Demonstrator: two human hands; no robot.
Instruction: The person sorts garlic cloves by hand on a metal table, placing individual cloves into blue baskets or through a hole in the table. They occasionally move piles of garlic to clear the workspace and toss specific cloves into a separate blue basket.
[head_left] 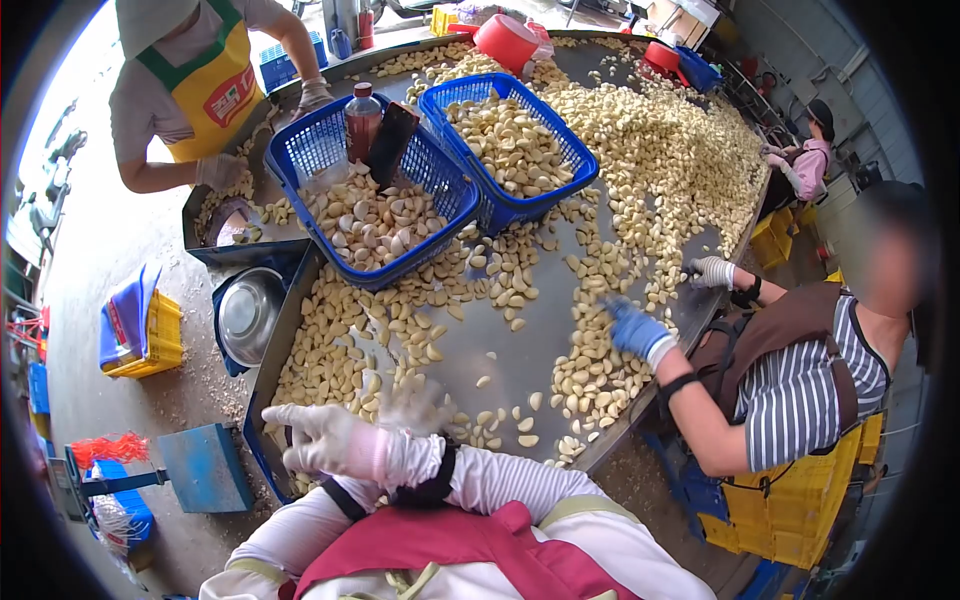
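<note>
My arms are crossed at the near edge of the metal table (pixel 455 365). My right hand (pixel 335 440), in a white glove with a pink cuff, reaches left across my other forearm, close to the table's left rim. Its fingers are stretched out and apart, and I see nothing in them. My left hand (pixel 415 405), also in a pale glove, is smeared by motion over peeled garlic cloves (pixel 335 330); its fingers cannot be made out. Loose cloves (pixel 526 425) lie scattered to its right.
Two blue baskets (pixel 375 240) (pixel 590 170) hold garlic; a bottle (pixel 362 120) and a dark phone (pixel 392 140) stand in the left one. A metal bowl (pixel 252 310) sits beside the rim. Co-workers' gloved hands (pixel 637 328) (pixel 220 172) work around the table. A big garlic heap (pixel 670 130) lies beyond.
</note>
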